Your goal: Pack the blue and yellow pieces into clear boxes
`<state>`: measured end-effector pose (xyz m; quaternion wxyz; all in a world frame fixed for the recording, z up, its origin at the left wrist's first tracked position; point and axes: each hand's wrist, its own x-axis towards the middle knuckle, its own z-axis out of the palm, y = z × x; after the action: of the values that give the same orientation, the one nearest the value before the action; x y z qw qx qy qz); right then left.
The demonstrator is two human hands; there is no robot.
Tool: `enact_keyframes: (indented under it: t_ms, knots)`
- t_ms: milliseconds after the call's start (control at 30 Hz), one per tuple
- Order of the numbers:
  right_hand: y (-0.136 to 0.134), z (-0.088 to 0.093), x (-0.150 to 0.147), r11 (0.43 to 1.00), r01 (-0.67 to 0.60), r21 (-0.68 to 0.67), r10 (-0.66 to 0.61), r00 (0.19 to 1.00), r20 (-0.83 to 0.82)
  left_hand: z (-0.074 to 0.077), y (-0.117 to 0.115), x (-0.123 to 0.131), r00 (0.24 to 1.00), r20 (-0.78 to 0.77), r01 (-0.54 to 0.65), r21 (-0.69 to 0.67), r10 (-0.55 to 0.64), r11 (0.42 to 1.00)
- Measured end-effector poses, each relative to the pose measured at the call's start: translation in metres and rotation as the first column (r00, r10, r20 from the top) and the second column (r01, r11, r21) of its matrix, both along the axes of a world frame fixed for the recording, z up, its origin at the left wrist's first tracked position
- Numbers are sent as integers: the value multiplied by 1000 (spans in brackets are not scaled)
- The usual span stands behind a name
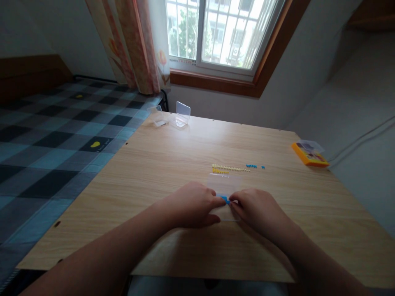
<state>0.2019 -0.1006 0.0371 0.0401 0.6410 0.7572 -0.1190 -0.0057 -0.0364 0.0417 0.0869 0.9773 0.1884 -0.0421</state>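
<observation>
In front of me on the table lies an opened clear plastic case (228,181), its near part partly covered by my hands. Small blue pieces (223,197), too small to identify, sit in its near part. My left hand (196,205) reaches in from the left, index fingertip touching the blue pieces and thumb held apart below. From the right, my right hand (257,203) pinches at the right end of the blue pieces, apparently on a small blue piece. Beyond the case are rows of tiny cream pieces (231,167) and yellow pieces (220,171). Several more blue bits (251,166) lie to their right.
Two open clear plastic boxes (182,115) stand at the table's far left. An orange box (309,155) with a raised clear lid sits near the right edge. The wooden table (173,156) adjoins a checked bed (70,139); a window is behind.
</observation>
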Motion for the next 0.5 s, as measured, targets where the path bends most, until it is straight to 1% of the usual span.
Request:
enact_keyframes:
  t_ms: [100,233,500]
  knots:
    - [1,2,0,1000,-1,-15,2,1000,10,-1,-1,1,1000,10,20,-20,-20,1000]
    - [2,3,-1,1000,-5,-29,6,1000,22,-4,-3,2,1000,6,2,-17,-2,1000]
    - [3,6,0,999,9,-38,-8,1000,30,-2,-7,6,998,-54,-15,6,15,1000]
